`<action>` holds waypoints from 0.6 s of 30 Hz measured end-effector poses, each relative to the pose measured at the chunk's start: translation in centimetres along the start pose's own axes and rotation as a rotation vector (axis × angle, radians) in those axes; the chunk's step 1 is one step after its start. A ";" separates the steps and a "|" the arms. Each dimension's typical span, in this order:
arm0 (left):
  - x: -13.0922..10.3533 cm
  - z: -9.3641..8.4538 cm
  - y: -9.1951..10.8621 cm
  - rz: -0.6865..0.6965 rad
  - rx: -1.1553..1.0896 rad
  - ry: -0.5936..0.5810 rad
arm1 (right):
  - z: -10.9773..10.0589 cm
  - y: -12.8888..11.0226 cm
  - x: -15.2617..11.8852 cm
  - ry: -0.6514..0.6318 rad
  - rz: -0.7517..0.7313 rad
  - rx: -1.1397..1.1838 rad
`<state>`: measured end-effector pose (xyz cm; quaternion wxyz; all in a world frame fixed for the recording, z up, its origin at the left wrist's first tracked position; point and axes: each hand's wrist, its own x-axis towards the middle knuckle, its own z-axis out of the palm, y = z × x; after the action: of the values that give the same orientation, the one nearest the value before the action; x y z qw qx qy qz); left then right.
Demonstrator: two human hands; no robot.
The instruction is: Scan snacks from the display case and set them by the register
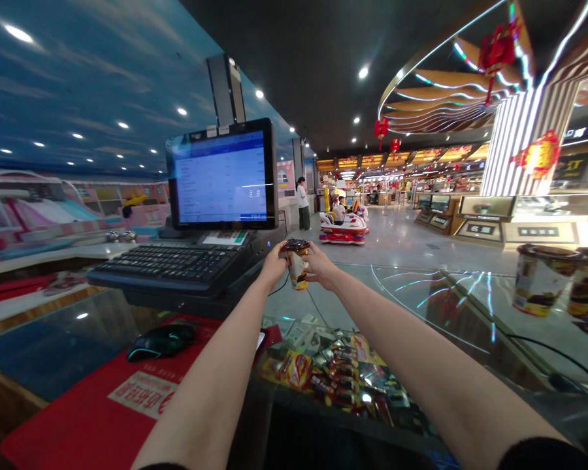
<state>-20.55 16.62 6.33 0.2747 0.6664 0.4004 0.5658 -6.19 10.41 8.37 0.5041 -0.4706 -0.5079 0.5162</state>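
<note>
A striped, lit pillar (517,147) rises at the far right, beyond the long glass-topped desk (416,290). Past the desk's far edge are a red and white toy car (343,225) and a standing person (302,203). A red mat (63,421) with a white lettered panel lies at the near left. Behind it stands a lit screen (221,179), with a black keyboard (164,266) in front. The left grip (274,266) and right grip (322,267) are partly closed around opposite sides of a lidded cup (298,266), held upright straight ahead, to the right of the screen; whether its base touches the desk I cannot tell. Two larger-looking cups (541,281) stand side by side at the right. A black mouse (161,341) rests on the mat, and small, bright packets (340,375) lie in a heap between the forearms.
</note>
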 end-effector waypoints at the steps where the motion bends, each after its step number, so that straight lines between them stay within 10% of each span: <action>1: 0.2 0.0 -0.2 0.001 -0.003 0.002 | 0.1 0.1 0.3 -0.001 -0.004 -0.001; 18: 0.1 -0.1 0.9 -0.100 0.039 0.037 | 0.8 0.2 1.6 0.009 -0.013 0.009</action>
<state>-20.40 16.25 7.17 0.2821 0.6402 0.4492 0.5557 -7.08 11.96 8.26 0.5116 -0.4673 -0.5064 0.5133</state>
